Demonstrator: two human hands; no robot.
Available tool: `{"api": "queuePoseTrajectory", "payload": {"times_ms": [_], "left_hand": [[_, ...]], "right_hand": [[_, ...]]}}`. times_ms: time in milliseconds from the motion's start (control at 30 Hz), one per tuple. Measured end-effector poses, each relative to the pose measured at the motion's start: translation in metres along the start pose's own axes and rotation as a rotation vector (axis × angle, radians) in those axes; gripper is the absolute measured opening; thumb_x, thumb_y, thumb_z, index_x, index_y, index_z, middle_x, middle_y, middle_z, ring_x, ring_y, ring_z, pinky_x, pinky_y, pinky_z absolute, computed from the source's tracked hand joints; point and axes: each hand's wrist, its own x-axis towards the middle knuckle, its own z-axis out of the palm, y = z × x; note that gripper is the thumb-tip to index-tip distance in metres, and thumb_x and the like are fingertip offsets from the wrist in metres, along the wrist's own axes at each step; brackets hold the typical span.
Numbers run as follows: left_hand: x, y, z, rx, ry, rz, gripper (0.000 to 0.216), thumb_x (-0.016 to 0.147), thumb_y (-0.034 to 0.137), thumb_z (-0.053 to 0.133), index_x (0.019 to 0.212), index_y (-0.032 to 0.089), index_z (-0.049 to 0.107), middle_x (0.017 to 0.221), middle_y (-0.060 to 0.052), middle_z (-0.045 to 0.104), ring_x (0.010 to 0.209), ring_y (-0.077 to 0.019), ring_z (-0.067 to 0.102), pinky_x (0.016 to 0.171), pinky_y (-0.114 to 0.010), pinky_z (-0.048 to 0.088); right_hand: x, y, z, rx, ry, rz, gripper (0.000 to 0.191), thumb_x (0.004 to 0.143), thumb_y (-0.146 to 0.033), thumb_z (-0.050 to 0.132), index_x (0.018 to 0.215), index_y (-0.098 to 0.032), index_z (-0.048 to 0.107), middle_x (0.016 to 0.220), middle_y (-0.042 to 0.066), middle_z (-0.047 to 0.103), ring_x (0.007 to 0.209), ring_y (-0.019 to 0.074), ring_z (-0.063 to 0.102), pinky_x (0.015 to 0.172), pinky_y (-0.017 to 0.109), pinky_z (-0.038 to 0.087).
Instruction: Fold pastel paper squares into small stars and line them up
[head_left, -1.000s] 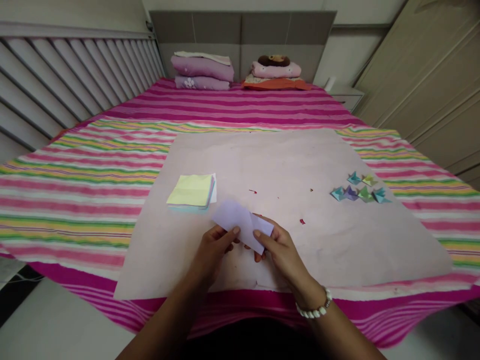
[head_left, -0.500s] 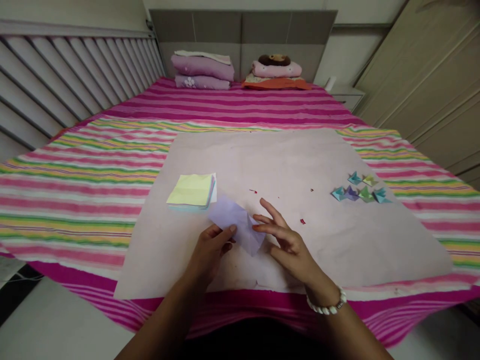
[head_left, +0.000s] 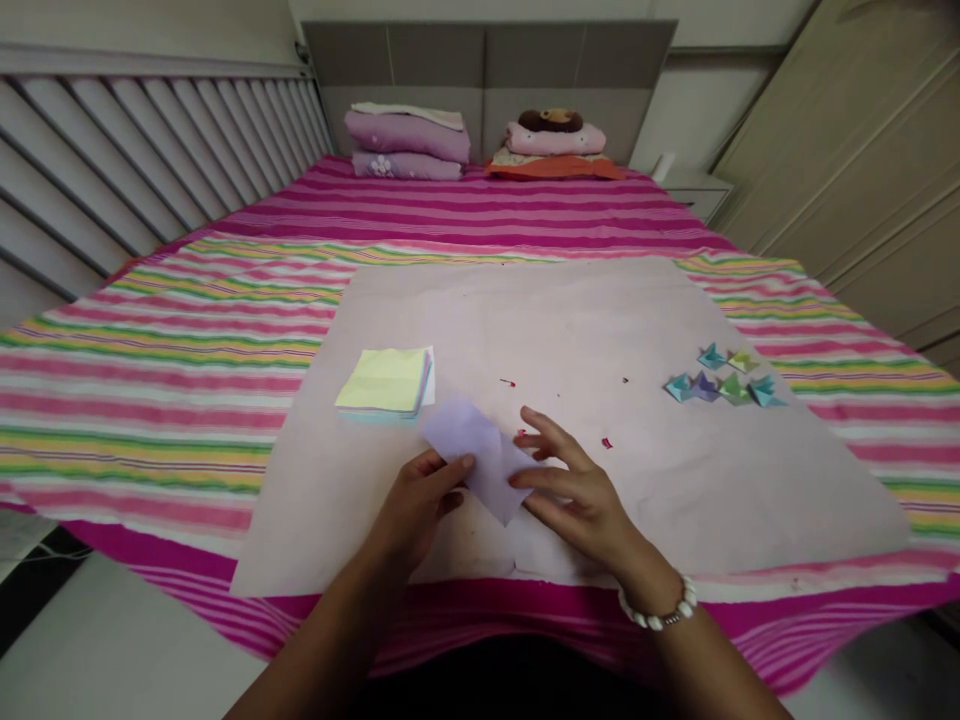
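A folded lilac paper (head_left: 480, 452) lies low over the pale pink sheet (head_left: 585, 330) near the bed's front edge. My left hand (head_left: 420, 500) pinches the paper's left edge between thumb and fingers. My right hand (head_left: 574, 485) rests on the paper's right side with its thumb pressing the paper and its fingers stretched out and apart. A white bead bracelet (head_left: 660, 612) circles my right wrist.
A stack of pastel paper squares (head_left: 386, 383), yellow on top, lies left of the hands. Several small folded paper shapes (head_left: 720, 380) sit at the right of the sheet. Striped bedcover (head_left: 187, 340) all round; folded bedding (head_left: 409, 140) at the headboard; a wardrobe on the right.
My right hand let go its pinch on the lilac paper, spread its fingers and now presses down on the paper's right side. The left hand kept its hold.
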Motion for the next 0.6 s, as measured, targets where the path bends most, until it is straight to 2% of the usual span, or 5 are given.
{"api": "queuePoseTrajectory", "payload": {"times_ms": [200,367,467,533,600], "left_hand": [[0.0,-0.002,-0.001,0.117,-0.059,0.084,0.027,0.063,0.031,0.081,0.084,0.017,0.072,0.073,-0.001,0.066,0.065,-0.0109,0.053,0.06,-0.022,0.038],[0.001,-0.005,0.0,0.106,-0.034,0.099,0.025,0.063,0.03,0.081,0.083,0.017,0.073,0.072,-0.001,0.067,0.064,-0.01,0.053,0.057,-0.021,0.039],[-0.001,-0.005,0.003,0.102,-0.055,0.115,0.027,0.068,0.032,0.078,0.09,0.019,0.074,0.083,-0.004,0.071,0.072,-0.0115,0.057,0.062,-0.021,0.043],[-0.002,-0.005,0.004,0.101,-0.069,0.127,0.027,0.07,0.033,0.077,0.093,0.019,0.074,0.087,-0.005,0.072,0.078,-0.013,0.06,0.065,-0.021,0.044],[-0.003,-0.005,0.005,0.097,-0.088,0.128,0.028,0.072,0.034,0.075,0.096,0.02,0.073,0.09,-0.006,0.073,0.082,-0.0143,0.062,0.066,-0.021,0.045]], "right_hand": [[0.002,-0.004,-0.001,0.229,-0.052,0.061,0.013,0.085,-0.012,0.061,0.088,-0.022,0.068,0.123,0.009,0.065,0.111,0.0234,0.062,0.089,0.038,0.053],[0.005,-0.005,0.009,0.391,0.14,0.214,0.004,0.08,-0.018,0.069,0.08,-0.022,0.067,0.088,0.005,0.071,0.086,0.0188,0.067,0.079,0.033,0.054],[0.008,-0.004,0.014,0.359,0.276,0.337,0.012,0.077,-0.025,0.073,0.069,-0.021,0.066,0.098,0.008,0.068,0.089,0.0203,0.064,0.073,0.032,0.052],[0.009,-0.003,0.017,0.378,0.318,0.432,0.018,0.076,-0.029,0.074,0.065,-0.019,0.063,0.115,0.01,0.065,0.092,0.0212,0.063,0.069,0.031,0.051],[0.01,-0.002,0.02,0.469,0.332,0.501,0.022,0.076,-0.03,0.074,0.063,-0.019,0.061,0.118,0.01,0.065,0.088,0.0202,0.064,0.067,0.03,0.051]]}}
